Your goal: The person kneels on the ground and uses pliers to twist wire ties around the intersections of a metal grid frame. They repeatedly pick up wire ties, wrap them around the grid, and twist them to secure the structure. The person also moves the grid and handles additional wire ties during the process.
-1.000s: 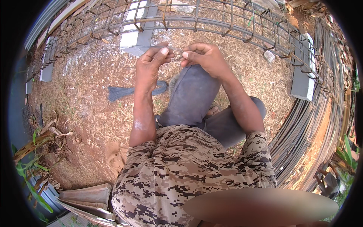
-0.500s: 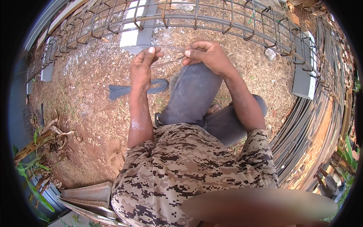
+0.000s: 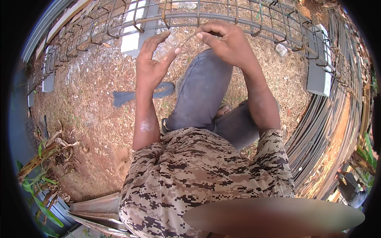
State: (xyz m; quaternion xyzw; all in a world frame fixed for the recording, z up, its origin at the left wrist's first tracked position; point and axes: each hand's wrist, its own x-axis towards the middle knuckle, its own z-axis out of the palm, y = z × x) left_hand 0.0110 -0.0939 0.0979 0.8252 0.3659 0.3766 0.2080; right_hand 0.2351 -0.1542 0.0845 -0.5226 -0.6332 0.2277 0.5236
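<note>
Between thumb and forefinger, my right hand pinches a thin piece of wire, whose free end points down toward the left. My left hand is open, thumb and fingers spread, just left of the wire and apart from it. Both hands are close to the near side of a long steel rebar cage, which runs across the top of the view. Behind my left wrist, a bundle of grey tie wire lies on the ground, partly hidden by the forearm.
Pale blocks prop the cage: one behind my left hand, another at right. Long rebar rods are stacked along the right side. Wooden boards lie lower left, by green plants. A stone rests near the cage.
My left fingers have opened and let go of the wire, which was stretched between both hands. The right hand has moved up toward the cage, still pinching it.
</note>
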